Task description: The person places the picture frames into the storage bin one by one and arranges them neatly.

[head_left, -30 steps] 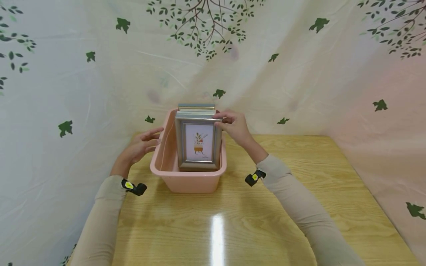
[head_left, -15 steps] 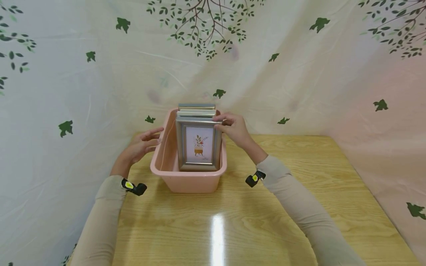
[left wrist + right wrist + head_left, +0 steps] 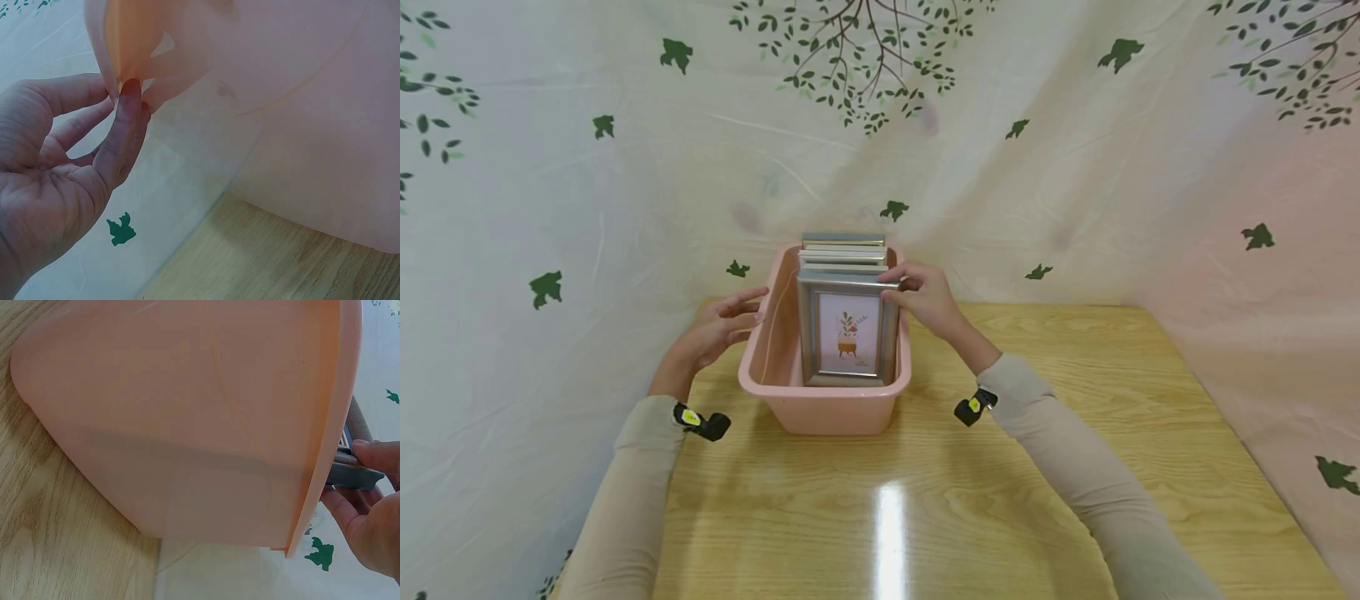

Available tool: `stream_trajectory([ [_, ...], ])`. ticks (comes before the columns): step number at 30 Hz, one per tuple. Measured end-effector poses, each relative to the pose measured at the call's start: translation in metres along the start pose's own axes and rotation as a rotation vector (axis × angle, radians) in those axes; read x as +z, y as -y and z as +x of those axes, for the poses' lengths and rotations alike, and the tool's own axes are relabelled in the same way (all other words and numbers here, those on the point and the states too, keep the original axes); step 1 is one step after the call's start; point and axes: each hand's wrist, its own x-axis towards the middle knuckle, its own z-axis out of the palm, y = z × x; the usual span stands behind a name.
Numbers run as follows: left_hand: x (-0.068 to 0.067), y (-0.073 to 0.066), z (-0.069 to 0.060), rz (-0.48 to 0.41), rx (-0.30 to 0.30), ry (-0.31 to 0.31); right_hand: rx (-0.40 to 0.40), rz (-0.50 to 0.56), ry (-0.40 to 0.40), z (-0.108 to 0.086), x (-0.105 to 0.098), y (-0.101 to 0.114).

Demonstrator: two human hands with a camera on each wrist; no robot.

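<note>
A pink plastic basin (image 3: 831,414) stands on the table and holds several picture frames upright in a row, one behind another. The front picture frame (image 3: 847,333) is silver-grey, with a print of a potted plant. My right hand (image 3: 927,297) pinches this frame at its top right corner, thumb in front and fingers behind; in the right wrist view, that hand (image 3: 369,509) grips the frame's grey edge (image 3: 353,476) above the rim. My left hand (image 3: 718,329) holds the basin's left rim; the left wrist view shows its fingers (image 3: 122,128) curled at the rim.
Behind the front one, the other picture frames (image 3: 844,240) show mostly their top edges. The wood-grain table (image 3: 1000,500) reaches the back and right. A white cloth (image 3: 1037,167) printed with leaves and birds hangs behind. Both wrists carry a black strap camera (image 3: 977,406).
The front picture frame's top edge has come down and toward me with my right hand. Another frame's pale edge now shows behind it. The left hand and basin have stayed put.
</note>
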Motion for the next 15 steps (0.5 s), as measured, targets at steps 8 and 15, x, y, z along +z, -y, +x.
stream_trajectory([
  [8, -0.0010, -0.0009, -0.0003, -0.001, -0.006, 0.001, 0.017, -0.026, 0.054, 0.0003, -0.0006, 0.0001],
  [15, -0.0005, -0.0015, -0.0003, -0.014, -0.010, -0.001, 0.025, -0.062, 0.109, 0.0003, -0.0033, 0.0022],
])
